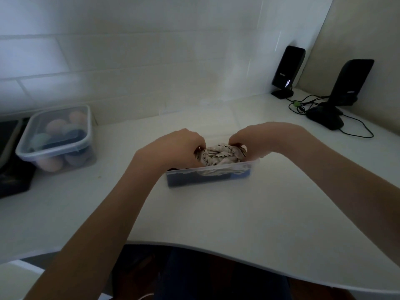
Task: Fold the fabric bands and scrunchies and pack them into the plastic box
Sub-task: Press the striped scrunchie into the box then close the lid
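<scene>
Plastic box [208, 177] sits at frame centre on the white table [238, 213], its near wall facing the camera. A pale patterned scrunchie [220, 155] bulges above the rim, with dark fabric showing through the wall beneath it.

Left hand [175, 148] and right hand [257, 139] are both curled down over the bundle from either side. Fingers bent tight into the fabric, apparently pinching or pressing it; fingertips hidden, so exact grip unclear.

Risks, as judged:
- Fabric is springy and stands proud of the rim, so on release it may puff back up or spill over the near wall.
- Box looks light; uneven downward push could tip or skid it on the smooth table.
- Overstuffing may undo folds below.

Lidded tub [56, 137] at left and speakers [287, 70] at upper right are well apart.
</scene>
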Tool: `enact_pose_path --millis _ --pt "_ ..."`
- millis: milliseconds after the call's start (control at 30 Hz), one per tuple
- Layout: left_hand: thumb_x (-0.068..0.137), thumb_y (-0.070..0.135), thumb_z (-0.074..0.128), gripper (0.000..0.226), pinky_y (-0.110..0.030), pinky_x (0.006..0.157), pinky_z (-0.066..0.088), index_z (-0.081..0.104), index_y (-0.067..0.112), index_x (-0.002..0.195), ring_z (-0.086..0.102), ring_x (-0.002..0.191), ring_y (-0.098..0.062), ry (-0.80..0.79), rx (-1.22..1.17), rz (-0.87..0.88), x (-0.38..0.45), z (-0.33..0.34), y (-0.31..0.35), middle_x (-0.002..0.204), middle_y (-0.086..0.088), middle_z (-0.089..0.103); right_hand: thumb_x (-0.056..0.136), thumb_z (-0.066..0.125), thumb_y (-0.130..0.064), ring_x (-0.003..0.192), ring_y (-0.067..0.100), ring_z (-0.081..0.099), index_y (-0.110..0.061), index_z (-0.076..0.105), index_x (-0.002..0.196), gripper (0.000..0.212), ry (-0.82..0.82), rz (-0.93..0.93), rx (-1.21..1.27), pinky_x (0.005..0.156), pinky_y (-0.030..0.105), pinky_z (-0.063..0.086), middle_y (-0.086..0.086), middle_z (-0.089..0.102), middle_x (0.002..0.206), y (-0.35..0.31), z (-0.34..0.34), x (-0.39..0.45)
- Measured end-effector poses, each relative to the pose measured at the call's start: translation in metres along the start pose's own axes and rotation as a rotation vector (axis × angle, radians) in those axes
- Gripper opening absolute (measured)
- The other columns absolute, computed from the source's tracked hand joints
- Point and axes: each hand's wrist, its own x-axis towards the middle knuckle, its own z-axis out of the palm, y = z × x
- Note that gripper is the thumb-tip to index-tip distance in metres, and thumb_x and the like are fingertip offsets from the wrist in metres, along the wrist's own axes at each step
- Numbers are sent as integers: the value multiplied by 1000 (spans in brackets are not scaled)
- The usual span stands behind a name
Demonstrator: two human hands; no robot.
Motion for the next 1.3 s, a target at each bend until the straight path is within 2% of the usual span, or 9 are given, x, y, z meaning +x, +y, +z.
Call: enact_pose_path --millis 167,333,533,667,800,900,1033,1200,1300 --pt "73 37 76 40 -29 87 51 67 20 108 61 94 -12 124 -281 2 -14 -12 -13 100 6 66 79 69 -25 64 9 64 -31 55 120 44 -46 -81 463 55 17 47 -20 60 117 26 -4 -13" --pt "80 32 70 16 -12 57 39 65 21 90 53 67 -2 624 -511 -197 -21 -13 -38 77 10 59 84 67 -23 72 8 71 -27 65 111 27 296 -35 846 54 18 53 -13 70 104 45 2 -20" --pt "86 45 58 47 -27 69 37 53 12 119 52 76 -16 469 -569 -456 -7 16 -51 87 -4 56 89 58 -34 66 13 61 -21 46 132 46 360 194 1021 38 16 46 3 58 117 27 36 8" --pt "90 36 55 44 -31 61 40 38 6 118 49 59 -10 629 -619 -459 -2 26 -47 79 -8 54 93 53 -28 65 11 55 -17 43 134 44 446 230 1121 31 14 40 5 58 116 18 48 19" --pt "96 41 42 48 -28 71 33 42 3 125 49 64 -8 539 -685 -526 5 31 -45 95 -7 50 94 50 -19 72 24 61 -13 52 127 34 448 211 1247 52 29 49 13 65 100 14 50 22" --pt "99 36 34 39 -21 74 35 61 9 107 57 87 -22 703 -762 -439 9 39 -50 98 1 55 93 50 -14 82 27 61 -15 54 121 28 501 155 1451 69 41 51 21 65 106 9 56 21" --pt "99 39 34 44 -12 52 32 67 17 80 39 50 -8 1001 -858 -349 8 46 -44 55 4 47 96 49 -18 88 31 62 -19 56 110 17 686 16 1660 81 46 53 16 60 103 3 67 21" --pt "99 47 19 66 -26 53 33 66 21 63 37 46 -13 962 -1142 -423 9 45 -39 39 7 40 97 34 -45 100 39 62 -27 60 97 32 777 6 1676 87 50 51 9 60 104 -3 77 23" --pt "100 42 25 61 -24 48 32 50 24 47 38 43 -10 945 -1319 -516 10 41 -34 39 7 42 94 32 -55 97 31 66 -21 65 98 47 645 179 1867 86 43 53 6 68 104 -4 71 24"
